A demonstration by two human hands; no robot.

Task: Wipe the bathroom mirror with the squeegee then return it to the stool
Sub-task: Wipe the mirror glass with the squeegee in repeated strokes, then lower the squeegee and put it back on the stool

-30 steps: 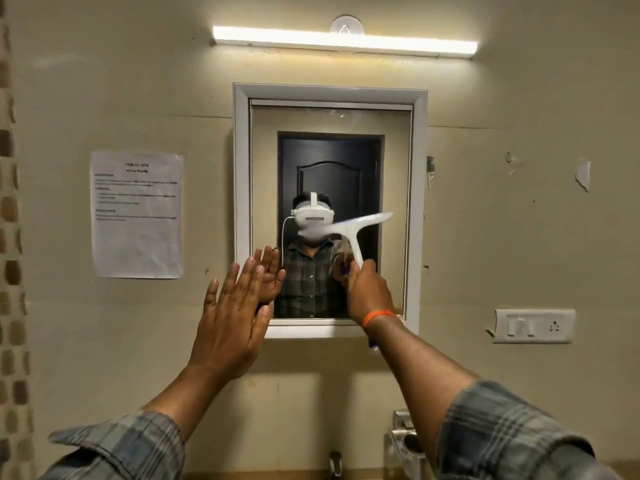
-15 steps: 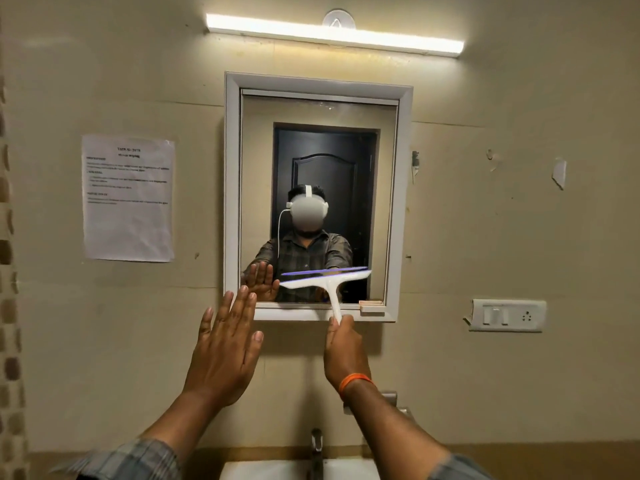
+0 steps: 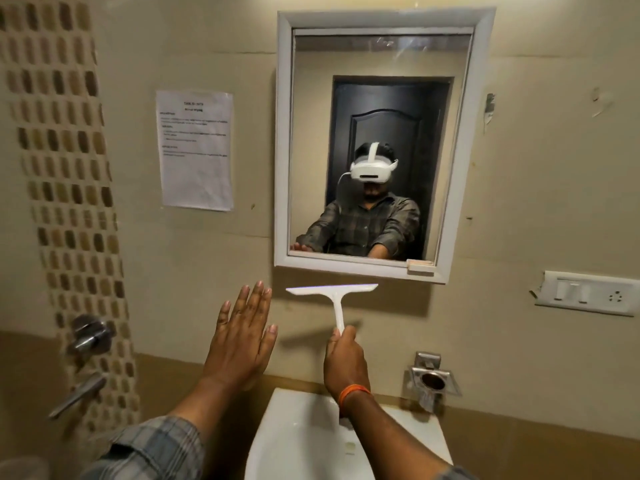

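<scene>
- Head view: right hand [image 3: 346, 362] grips squeegee [image 3: 334, 297] handle, blade just below mirror [image 3: 381, 140] frame; left hand [image 3: 242, 337] flat, fingers straight, empty.
- Judged: stroke finished; next either another pass or return to stool, unseen.

The mirror [image 3: 381, 143] hangs on the wall. Left of the mirror a paper sheet [image 3: 195, 150] is stuck on the wall. Right of the mirror and lower down is a switch plate [image 3: 588, 292]. Just under the mirror the squeegee [image 3: 334, 296] is held up, head on top, handle in the right hand [image 3: 344, 362]. Left of the squeegee, below the mirror, is the left hand [image 3: 242, 337]. Under both hands, below the mirror, is the sink [image 3: 304, 441]
</scene>
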